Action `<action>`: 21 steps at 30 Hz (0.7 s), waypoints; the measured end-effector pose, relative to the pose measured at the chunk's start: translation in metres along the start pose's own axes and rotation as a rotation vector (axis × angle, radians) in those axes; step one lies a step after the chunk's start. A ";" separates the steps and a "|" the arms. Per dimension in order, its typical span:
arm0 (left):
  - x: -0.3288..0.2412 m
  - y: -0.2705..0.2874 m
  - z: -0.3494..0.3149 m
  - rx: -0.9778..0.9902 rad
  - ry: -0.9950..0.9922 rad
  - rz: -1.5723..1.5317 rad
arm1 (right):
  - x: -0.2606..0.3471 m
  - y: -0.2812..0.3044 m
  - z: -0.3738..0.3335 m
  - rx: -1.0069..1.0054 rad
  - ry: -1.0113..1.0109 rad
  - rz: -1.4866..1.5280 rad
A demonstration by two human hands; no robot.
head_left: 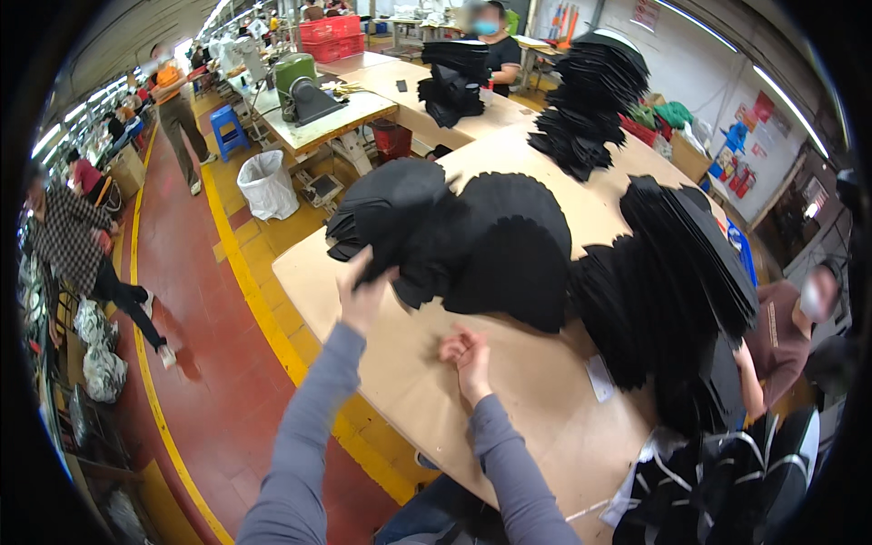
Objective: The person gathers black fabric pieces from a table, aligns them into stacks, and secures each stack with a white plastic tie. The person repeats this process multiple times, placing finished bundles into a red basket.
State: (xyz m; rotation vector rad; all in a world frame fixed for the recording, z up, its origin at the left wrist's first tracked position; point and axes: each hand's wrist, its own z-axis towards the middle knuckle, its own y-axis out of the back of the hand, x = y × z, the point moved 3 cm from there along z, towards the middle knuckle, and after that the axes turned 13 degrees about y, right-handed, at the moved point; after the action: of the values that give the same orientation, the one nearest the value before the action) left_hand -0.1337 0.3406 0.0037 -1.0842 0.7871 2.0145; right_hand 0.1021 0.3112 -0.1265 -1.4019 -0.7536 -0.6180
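Beige flat table (536,400): near its left edge, the blurred left hand (362,298) seemingly pinches floppy black fabric (391,241), beyond the empty, half-curled right hand (469,356)

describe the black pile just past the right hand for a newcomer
Start at the wide tan tabletop, then find the bare right hand over its near part. Just beyond lies a broad pile of flat black pieces; its notched, rounded far edge and place between two other black piles set it apart.
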 end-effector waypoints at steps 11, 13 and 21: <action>-0.029 0.011 -0.300 -0.263 0.813 -0.506 | 0.076 0.024 -0.088 -0.222 -0.311 -0.088; 0.016 0.014 -0.309 -0.337 1.172 -1.104 | 0.094 0.000 -0.101 -0.174 -0.184 -0.075; -0.070 0.000 -0.329 0.251 0.930 -0.991 | 0.166 0.035 -0.188 0.080 0.086 -0.155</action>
State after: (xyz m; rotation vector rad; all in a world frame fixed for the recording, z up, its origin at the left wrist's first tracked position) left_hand 0.0382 0.0663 -0.0884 -1.7903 0.6750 0.5309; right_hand 0.2524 0.1362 -0.0222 -1.2431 -0.8141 -0.7559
